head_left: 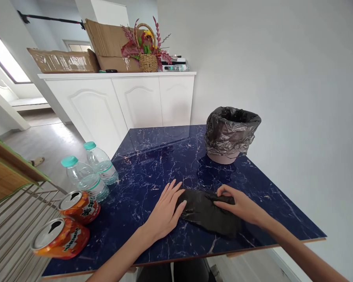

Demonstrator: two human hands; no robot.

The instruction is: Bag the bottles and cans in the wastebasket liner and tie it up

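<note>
A black plastic bag [207, 211] lies folded flat on the dark blue marbled table [153, 156], near its front edge. My left hand [167, 211] rests at the bag's left end, palm down with its fingers spread. At the upper right part of the bag, my right hand [235, 201] pinches a bit of the black plastic between thumb and fingers. Behind my right hand stands a small bin [223, 158], upright, with a dark bag liner [231, 133] folded over its rim.
Two orange cans [72, 239] and two water bottles [90, 182] with teal caps stand along the table's left edge. Beyond the table, a white cabinet [141, 100] holds cardboard boxes [63, 62] and a flower basket [148, 62]. A metal rack [29, 219] is at the left.
</note>
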